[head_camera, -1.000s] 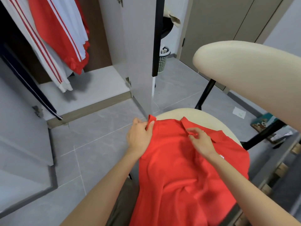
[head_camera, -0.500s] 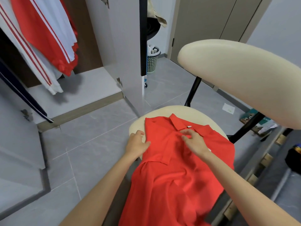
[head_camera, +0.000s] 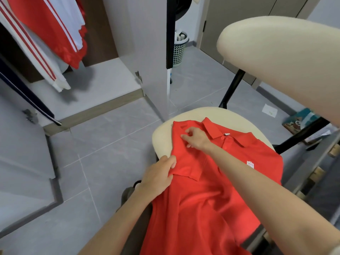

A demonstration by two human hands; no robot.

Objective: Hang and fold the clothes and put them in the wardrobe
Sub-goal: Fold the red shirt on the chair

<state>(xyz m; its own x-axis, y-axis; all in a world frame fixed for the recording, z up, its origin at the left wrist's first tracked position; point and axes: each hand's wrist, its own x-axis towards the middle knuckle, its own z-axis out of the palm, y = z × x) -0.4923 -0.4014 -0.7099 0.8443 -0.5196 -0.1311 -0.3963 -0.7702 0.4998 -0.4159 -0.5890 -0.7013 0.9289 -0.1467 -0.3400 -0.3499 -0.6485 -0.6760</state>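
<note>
Since the earlier frame, the left hand (head_camera: 158,176) has been slid back along the edge of the red polo shirt (head_camera: 202,199), and the right hand (head_camera: 195,138) shifted from the collar to the shoulder. The folded-in sleeve edge is gripped by the left hand; shoulder fabric is pinched by the right. The shirt is spread on the cream chair seat (head_camera: 162,137) beneath both hands. Beyond the left hand, the open wardrobe (head_camera: 103,78) is seen, red-and-white garments (head_camera: 53,32) hung inside.

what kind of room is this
Probably a home bedroom or dressing area: an open grey wardrobe with red-and-white striped jackets hanging inside, a red polo shirt spread on a cream padded chair, and a pale perforated laundry basket.
</note>
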